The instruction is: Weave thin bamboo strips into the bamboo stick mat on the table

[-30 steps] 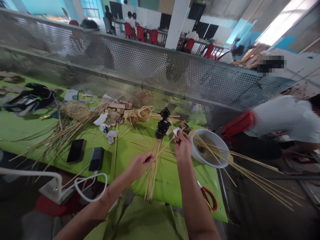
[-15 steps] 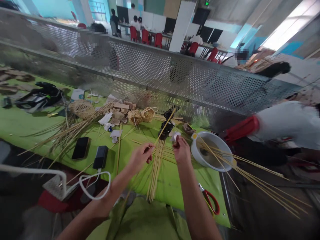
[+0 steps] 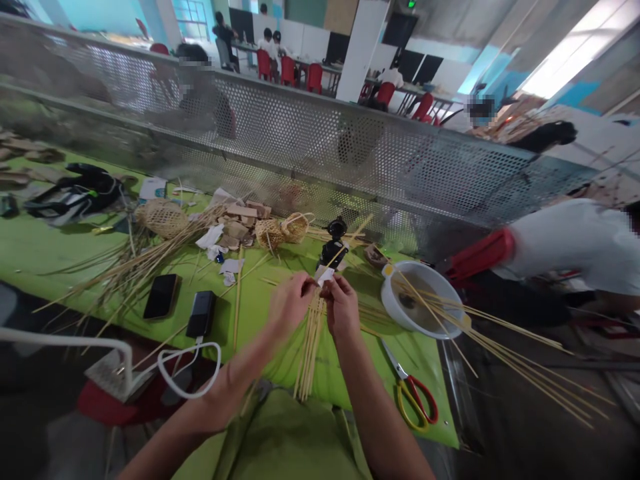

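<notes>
My left hand [image 3: 293, 299], its fingers pinched together, holds a pale bamboo strip [image 3: 359, 231] that slants up to the right. With closed fingertips my right hand [image 3: 343, 305] grips a small white piece of paper [image 3: 325, 276] against the strip, close to the left fingers. Under both hands several flat bamboo strips [image 3: 309, 353] lie lengthwise on the green table [image 3: 260, 313], with others crossing them. Just beyond the hands stands a black device [image 3: 334, 252] with a round top, partly hidden by the strip and paper.
Right of my hands sits a white basin [image 3: 397, 317] with long strips [image 3: 505, 340] jutting past the table edge. Scissors [image 3: 425, 400] lie by my right forearm. To the left are a phone [image 3: 162, 297], a power bank [image 3: 201, 313], woven baskets [image 3: 163, 219] and paper scraps. A perforated metal screen [image 3: 300, 140] stands behind.
My right hand has moved left with the white paper, bringing it to the strip beside my left hand. The strip now leans further right. The scissors show more fully.
</notes>
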`<action>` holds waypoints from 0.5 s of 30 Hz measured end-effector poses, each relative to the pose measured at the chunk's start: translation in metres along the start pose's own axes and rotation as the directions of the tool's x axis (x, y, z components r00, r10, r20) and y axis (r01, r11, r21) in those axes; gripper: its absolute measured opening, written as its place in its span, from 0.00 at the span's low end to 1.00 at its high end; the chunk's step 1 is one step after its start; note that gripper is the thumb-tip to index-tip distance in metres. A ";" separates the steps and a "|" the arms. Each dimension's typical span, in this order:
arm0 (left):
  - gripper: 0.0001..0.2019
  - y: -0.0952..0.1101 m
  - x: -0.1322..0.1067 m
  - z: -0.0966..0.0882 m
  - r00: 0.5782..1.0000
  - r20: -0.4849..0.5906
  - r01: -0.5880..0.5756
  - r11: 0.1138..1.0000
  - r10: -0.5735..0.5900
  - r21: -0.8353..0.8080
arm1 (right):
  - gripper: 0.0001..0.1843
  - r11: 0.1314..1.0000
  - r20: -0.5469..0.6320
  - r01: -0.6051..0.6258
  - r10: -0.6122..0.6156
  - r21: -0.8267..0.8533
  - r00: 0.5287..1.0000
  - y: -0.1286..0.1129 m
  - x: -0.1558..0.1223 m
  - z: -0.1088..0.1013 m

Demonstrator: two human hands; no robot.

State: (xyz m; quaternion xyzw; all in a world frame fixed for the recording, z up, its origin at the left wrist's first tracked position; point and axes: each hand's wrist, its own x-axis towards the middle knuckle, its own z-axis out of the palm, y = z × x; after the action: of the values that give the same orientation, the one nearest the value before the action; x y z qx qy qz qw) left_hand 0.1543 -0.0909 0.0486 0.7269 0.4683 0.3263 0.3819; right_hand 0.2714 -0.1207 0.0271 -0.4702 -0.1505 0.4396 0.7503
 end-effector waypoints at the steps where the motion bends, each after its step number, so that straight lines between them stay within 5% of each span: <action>1: 0.08 0.002 -0.001 0.000 0.999 -0.006 -0.033 0.995 0.034 0.092 | 0.18 1.000 0.003 0.009 -0.009 -0.007 1.000 -0.001 0.000 0.002; 3: 0.09 0.005 -0.001 0.000 0.996 0.008 -0.084 0.981 0.083 0.175 | 0.17 0.999 0.002 0.037 -0.037 -0.026 0.999 -0.004 0.004 0.003; 6: 0.09 0.007 0.004 0.002 0.993 0.039 -0.110 0.994 0.109 0.020 | 0.18 0.995 -0.020 0.091 -0.091 -0.033 0.996 -0.009 0.011 0.003; 10: 0.10 0.005 0.012 0.006 0.993 0.115 0.064 0.941 -0.027 -0.334 | 0.18 0.992 -0.050 0.122 -0.123 -0.027 0.991 -0.010 0.015 0.000; 15: 0.11 0.006 0.011 0.006 0.952 0.250 0.273 0.862 -0.177 -0.428 | 0.18 0.999 0.013 0.052 -0.051 -0.017 0.999 -0.011 0.015 -0.002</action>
State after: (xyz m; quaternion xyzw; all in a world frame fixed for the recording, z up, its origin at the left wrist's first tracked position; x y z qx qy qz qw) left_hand 0.1658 -0.0836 0.0525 0.5858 0.4190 0.3047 0.6233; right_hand 0.2868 -0.1116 0.0322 -0.4697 -0.1711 0.4218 0.7565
